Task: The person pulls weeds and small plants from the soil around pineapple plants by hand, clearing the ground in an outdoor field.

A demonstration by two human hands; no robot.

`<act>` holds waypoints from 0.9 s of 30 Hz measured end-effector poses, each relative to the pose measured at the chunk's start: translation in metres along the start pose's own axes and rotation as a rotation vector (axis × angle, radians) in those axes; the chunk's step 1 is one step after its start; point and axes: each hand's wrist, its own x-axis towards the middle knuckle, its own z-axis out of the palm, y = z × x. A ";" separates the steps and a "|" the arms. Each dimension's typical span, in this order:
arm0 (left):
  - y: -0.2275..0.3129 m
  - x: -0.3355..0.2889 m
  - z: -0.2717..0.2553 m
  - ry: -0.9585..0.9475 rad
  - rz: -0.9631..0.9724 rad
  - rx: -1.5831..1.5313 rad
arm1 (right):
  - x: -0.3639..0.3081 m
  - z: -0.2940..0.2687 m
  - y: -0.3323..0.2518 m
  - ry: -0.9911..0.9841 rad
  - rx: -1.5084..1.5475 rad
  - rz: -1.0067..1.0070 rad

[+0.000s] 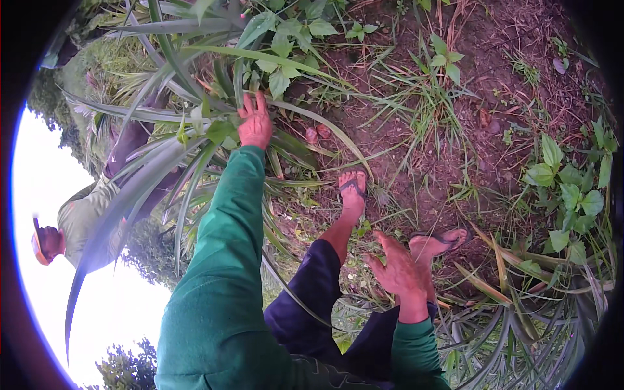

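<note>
My left hand [255, 123] reaches out at the end of a long green sleeve. Its fingers are stretched and slightly apart against the base of a large plant with long sword-shaped leaves [172, 153], which looks like a pineapple plant. Broad-leaved weeds [279, 55] grow right beside those fingers. Lower and to the right, my right hand [398, 266] hangs in the air above my foot, fingers apart, with nothing in it. Two small reddish round things [317, 134] lie on the soil just right of the left hand; their kind is unclear.
My sandalled feet [351, 185] stand on brown soil [416, 130] with grass tufts [432, 117] and dry stalks. More strap-leaved plants [520, 325] crowd the lower right, near a leafy weed [569, 195]. Another person [91, 221] in a cap stands among plants at the left.
</note>
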 end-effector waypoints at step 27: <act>0.003 -0.027 0.011 -0.184 0.198 -0.070 | 0.015 0.011 -0.007 0.038 0.057 0.016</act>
